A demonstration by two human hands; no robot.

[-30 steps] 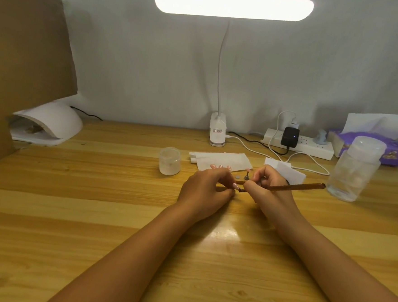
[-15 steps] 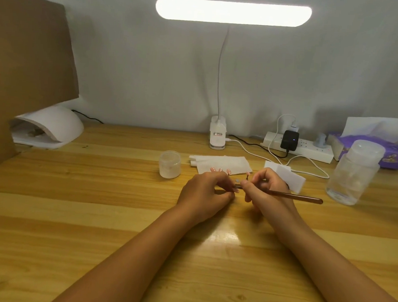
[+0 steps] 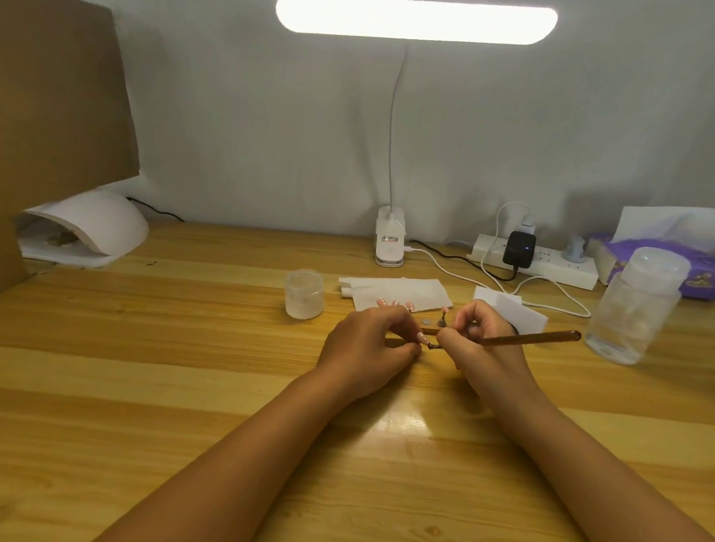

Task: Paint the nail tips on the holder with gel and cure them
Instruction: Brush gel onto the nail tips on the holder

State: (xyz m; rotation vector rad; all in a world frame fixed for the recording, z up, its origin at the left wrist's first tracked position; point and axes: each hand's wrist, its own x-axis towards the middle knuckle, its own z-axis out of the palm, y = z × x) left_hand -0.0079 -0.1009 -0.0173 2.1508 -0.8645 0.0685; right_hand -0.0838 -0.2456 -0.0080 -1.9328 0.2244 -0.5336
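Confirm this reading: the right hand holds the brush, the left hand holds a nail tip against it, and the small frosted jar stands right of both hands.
One thing is wrong: the small frosted jar stands left of both hands, not right, as the head view shows. The right hand does hold the brush, and the left hand holds a nail tip against it.

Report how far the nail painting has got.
Looks done: three pink tips beyond the left hand seem coated. In hand: the left hand pinches one tip while the right hand works it with the brush. Left: curing; the curing lamp sits apart, far left.
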